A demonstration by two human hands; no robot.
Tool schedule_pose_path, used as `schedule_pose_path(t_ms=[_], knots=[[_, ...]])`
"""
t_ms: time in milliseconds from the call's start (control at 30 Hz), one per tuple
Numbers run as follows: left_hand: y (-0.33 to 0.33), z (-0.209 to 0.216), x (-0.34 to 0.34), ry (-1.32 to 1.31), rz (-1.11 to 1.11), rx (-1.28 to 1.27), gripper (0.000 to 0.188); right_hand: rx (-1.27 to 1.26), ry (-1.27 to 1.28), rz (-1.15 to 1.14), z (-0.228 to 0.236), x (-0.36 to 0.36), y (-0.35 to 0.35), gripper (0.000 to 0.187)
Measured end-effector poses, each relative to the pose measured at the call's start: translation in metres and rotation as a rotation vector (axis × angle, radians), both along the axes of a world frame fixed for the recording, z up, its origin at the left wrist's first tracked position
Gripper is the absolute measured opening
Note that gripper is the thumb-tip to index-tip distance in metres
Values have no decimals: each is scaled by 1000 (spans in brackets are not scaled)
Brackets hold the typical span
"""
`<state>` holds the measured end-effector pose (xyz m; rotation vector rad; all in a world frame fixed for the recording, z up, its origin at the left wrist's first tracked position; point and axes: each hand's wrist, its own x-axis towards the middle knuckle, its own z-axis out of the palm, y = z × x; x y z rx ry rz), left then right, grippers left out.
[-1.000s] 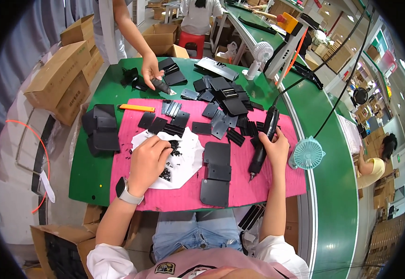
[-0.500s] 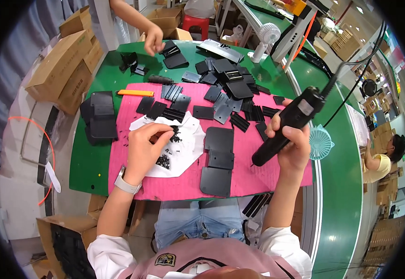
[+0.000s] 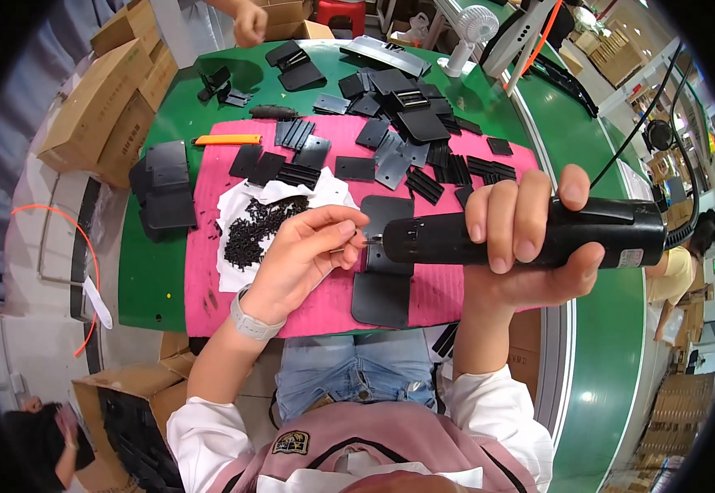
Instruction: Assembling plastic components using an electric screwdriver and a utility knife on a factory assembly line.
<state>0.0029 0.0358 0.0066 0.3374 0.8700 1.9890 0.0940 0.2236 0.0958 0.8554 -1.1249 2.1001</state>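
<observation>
In my right hand [image 3: 530,230] lies a black corded electric screwdriver [image 3: 456,237], held level with its bit pointing left. My left hand [image 3: 312,251] pinches at the bit's tip; a small dark screw seems to be between thumb and finger, though the fingertips partly hide it. Below the tool, a black hinged plate assembly [image 3: 380,299] rests on the pink foam mat [image 3: 435,308], its middle partly covered by the screwdriver. Left of it, a heap of small black screws [image 3: 251,234] is spread on a crumpled white sheet [image 3: 337,191], close to my left wrist.
Several black plates [image 3: 423,126] and ribbed strips [image 3: 425,186] lie across the mat's far side. An orange-yellow cutter [image 3: 228,140] sits at its far left edge. Beyond stand a white fan [image 3: 464,49] and another person's hand [image 3: 250,23]. Stacked plates [image 3: 167,189] lie at left.
The screwdriver has swung from steeply tilted to level and moved toward my left hand. My left hand has left the screws and come to the bit. The other person's hand has drawn back.
</observation>
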Motion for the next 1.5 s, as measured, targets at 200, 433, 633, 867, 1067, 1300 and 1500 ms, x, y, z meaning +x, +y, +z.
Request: schedule_pose_path(t_ms=[200, 433, 633, 867, 1067, 1300, 1500], knots=[[-1, -1, 1, 46, -6, 2, 21, 2, -13, -42, -9, -2, -3, 38], [-3, -3, 3, 75, 13, -32, 20, 55, -3, -45, -15, -1, -7, 40], [-1, -2, 4, 243, 27, -115, 20, 155, 34, -29, -17, 2, -8, 43], [-2, 3, 4, 278, 0, -123, 23, -18, -93, -35, -20, 3, -6, 33], [3, 0, 7, 593, 210, -363, 19, 62, -215, -52, -15, 10, 17, 36], [15, -4, 16, 1001, 354, -538, 14, 211, -335, -135, -19, 11, 29, 36], [14, -9, 21, 1053, 306, -583, 9, 204, -370, -154, -19, 11, 25, 36]])
